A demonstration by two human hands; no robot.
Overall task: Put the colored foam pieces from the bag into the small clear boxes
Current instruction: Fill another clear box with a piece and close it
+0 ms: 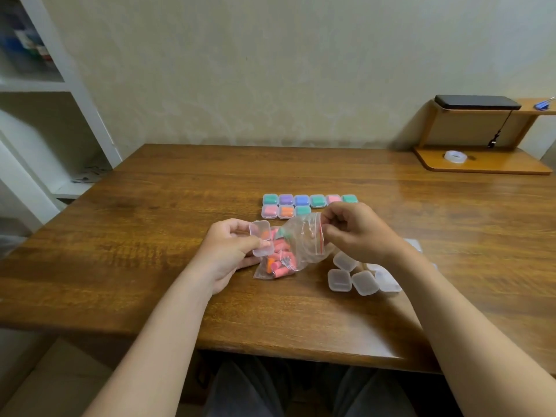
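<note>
Grips small clear box (260,231) in curled left fingers (237,227); pinches mouth of bag (296,246) between right fingers (332,219), foam pieces (278,266) below.

A clear zip bag (296,245) of pink and orange foam pieces (278,266) lies on the tabletop (150,236), a held small clear box (261,237) at its left, possibly containing an orange piece. Nine filled boxes (310,200) sit in two rows behind; empty boxes (358,278) cluster at right.

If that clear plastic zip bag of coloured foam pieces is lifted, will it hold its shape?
Probably not: the clear plastic zip bag is crumpled and sags below the right hand pinching its rim, so it looks floppy. The coloured foam pieces pool at its low end, likely light and free to shift.
</note>
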